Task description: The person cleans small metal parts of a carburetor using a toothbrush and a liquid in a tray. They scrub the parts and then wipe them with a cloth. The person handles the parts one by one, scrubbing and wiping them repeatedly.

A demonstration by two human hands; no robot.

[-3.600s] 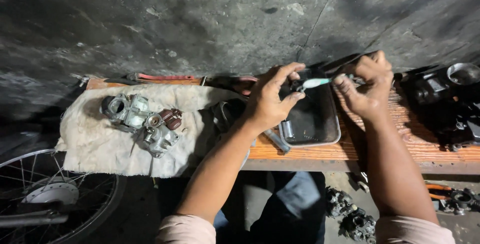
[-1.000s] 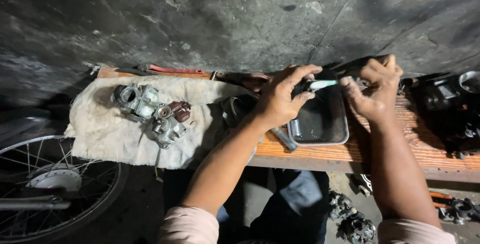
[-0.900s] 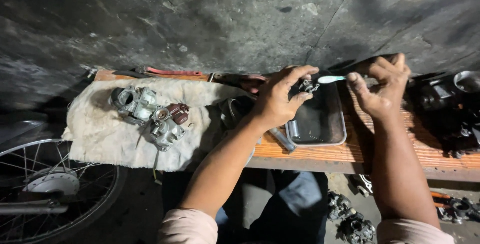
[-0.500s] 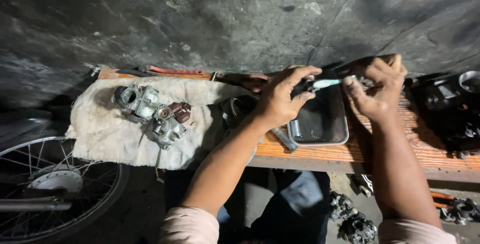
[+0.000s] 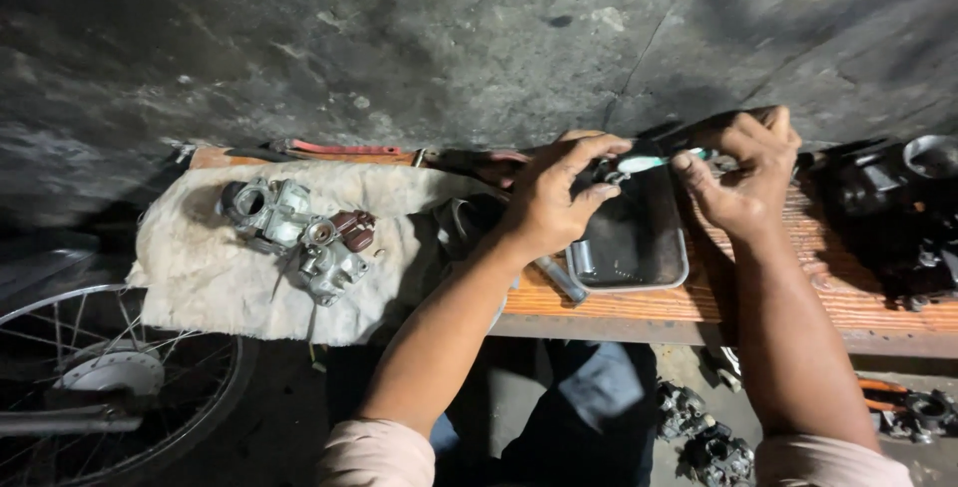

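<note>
My left hand (image 5: pixel 555 196) pinches a small dark metal part (image 5: pixel 606 172) above a rectangular metal tray (image 5: pixel 681 259). My right hand (image 5: pixel 740 179) holds a toothbrush (image 5: pixel 649 161) with a pale green handle, its head against that small part. Both hands hover over the tray's far end, on a wooden bench (image 5: pixel 639 305). To the left, a grey metal carburetor body (image 5: pixel 295 235) with loose pieces lies on a dirty cream cloth (image 5: pixel 200 277).
A spoked wheel (image 5: pixel 95 387) sits at the lower left below the bench. Dark engine parts (image 5: pixel 898 218) crowd the bench's right end, and more lie on the floor (image 5: pixel 704 437). A red-handled tool (image 5: pixel 339 149) rests along the rough concrete wall. A short metal tube (image 5: pixel 559 279) lies by the tray.
My hands stay over the tray; the toothbrush shifts slightly back and forth against the small part. The view wobbles a little, and the carburetor on the cloth has not moved.
</note>
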